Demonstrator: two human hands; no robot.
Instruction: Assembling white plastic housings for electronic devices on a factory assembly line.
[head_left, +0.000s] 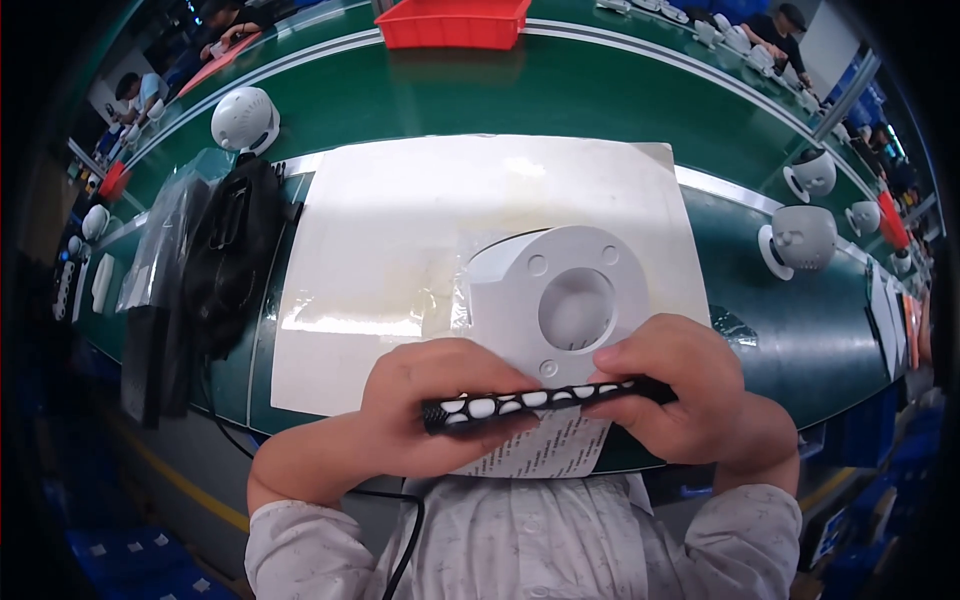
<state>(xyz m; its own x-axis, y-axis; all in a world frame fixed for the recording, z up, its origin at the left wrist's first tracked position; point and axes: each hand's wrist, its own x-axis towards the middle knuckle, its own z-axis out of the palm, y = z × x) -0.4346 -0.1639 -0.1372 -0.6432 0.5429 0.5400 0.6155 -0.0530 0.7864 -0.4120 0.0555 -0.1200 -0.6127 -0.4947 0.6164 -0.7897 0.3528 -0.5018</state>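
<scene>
My left hand point(425, 400) and my right hand point(685, 385) pinch the two ends of a black strip with white oval spots point(535, 399), thumbs on top. It is bent and seen almost edge-on. Below it hangs a pale sheet with rows of print point(545, 452), seemingly its backing; I cannot tell whether they are joined. Just beyond my fingers lies a white round plastic housing point(515, 300), its ring-shaped face up. Around its big round hole are several small circular recesses. My right thumb is close to the ring's near edge and may touch it.
Under the housing lies a white board point(380, 240) on the green bench. Left are a black bag point(232, 250), clear plastic bags point(165, 235) and a round white device point(245, 120). More white devices point(803, 240) stand right. Far off are a red bin point(455, 25) and people point(778, 35).
</scene>
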